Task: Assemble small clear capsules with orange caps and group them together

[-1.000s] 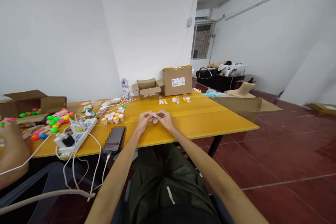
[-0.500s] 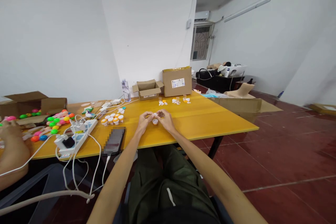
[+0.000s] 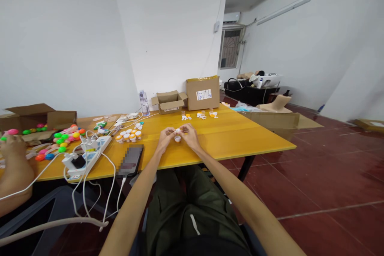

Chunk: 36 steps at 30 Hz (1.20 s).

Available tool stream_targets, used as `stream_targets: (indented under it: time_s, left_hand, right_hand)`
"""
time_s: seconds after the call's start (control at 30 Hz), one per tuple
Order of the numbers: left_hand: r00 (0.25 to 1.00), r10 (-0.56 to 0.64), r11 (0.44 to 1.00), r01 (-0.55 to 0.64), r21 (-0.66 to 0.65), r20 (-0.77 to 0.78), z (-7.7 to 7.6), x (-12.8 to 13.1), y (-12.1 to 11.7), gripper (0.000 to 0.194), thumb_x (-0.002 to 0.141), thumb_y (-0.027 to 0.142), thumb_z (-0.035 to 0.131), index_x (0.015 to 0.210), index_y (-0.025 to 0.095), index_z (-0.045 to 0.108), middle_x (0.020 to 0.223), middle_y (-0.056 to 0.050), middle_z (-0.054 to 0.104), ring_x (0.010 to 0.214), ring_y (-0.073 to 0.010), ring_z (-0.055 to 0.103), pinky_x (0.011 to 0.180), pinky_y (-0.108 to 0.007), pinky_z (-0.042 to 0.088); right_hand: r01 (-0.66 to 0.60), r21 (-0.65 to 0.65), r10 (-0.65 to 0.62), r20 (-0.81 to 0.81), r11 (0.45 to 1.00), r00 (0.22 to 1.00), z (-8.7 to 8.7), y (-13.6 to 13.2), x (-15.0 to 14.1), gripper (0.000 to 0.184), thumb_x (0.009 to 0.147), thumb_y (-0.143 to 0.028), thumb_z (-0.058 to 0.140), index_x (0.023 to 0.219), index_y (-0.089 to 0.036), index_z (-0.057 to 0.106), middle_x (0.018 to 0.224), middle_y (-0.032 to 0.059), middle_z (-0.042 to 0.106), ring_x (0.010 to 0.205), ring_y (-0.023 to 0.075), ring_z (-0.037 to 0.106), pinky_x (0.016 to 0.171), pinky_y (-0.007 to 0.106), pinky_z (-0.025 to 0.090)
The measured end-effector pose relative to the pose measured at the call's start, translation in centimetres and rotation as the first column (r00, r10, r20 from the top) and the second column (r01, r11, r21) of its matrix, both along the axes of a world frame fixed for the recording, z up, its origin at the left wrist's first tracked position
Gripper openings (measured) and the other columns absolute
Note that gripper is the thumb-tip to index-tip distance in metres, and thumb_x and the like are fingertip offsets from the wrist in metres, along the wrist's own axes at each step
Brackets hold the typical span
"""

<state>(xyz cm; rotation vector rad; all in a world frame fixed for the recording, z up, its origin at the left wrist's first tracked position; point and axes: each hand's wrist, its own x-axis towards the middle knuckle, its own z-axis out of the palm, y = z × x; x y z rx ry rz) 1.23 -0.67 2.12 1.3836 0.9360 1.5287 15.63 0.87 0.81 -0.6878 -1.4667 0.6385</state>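
My left hand [image 3: 166, 137] and my right hand [image 3: 188, 134] meet over the table [image 3: 228, 136], fingertips pinched together on a small white piece with dark spots [image 3: 178, 131]. Its exact kind is too small to make out. Directly below it, a small round cup with a white inside and an orange edge [image 3: 177, 139] stands on the table between my hands. Farther back lie small white and orange parts [image 3: 186, 117] beside clear cups. To the left, several small jars with white and orange parts [image 3: 129, 135] stand grouped together.
A phone [image 3: 131, 161] and a power strip [image 3: 90, 158] with tangled cables lie left. Two cardboard boxes [image 3: 202, 94] [image 3: 170, 104] and a water bottle [image 3: 144, 103] stand at the back. Another person's hand [image 3: 13, 148] is at far left, near colourful balls [image 3: 61, 140].
My fingers have shifted slightly around the small white piece, still held over the cup. The other person's hand at far left has moved a little.
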Motion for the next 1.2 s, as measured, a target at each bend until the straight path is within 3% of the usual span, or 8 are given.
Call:
stream_targets:
  time_s: [0.47,1.2]
  left_hand:
    - [1.000,-0.012,1.000,0.012,-0.013,0.014,-0.45,-0.22,0.45,0.023,0.055,0.029,0.084,0.068,0.020,0.067,0.083,-0.003,0.073,0.087,-0.0206,0.066,0.080,-0.032,0.052]
    - [0.998,-0.049,0.999,0.049,-0.021,0.026,-0.15,-0.25,0.24,0.027,0.055,0.033,0.086,0.068,0.018,0.068,0.078,-0.004,0.073,0.082,-0.0207,0.069,0.081,-0.033,0.053]
  right_hand:
    - [-0.057,-0.063,0.054,-0.050,0.996,0.997,-0.68,0.76,-0.28,0.022,0.068,-0.039,0.075,0.078,-0.022,0.064,0.076,0.0017,0.071,0.070,0.0182,0.067,0.069,0.031,0.057]
    - [-0.158,-0.096,0.147,-0.111,0.983,0.983,0.18,-0.04,-0.39,0.025,0.067,-0.046,0.073,0.074,-0.022,0.066,0.074,0.0027,0.072,0.071,0.0197,0.068,0.070,0.032,0.057]
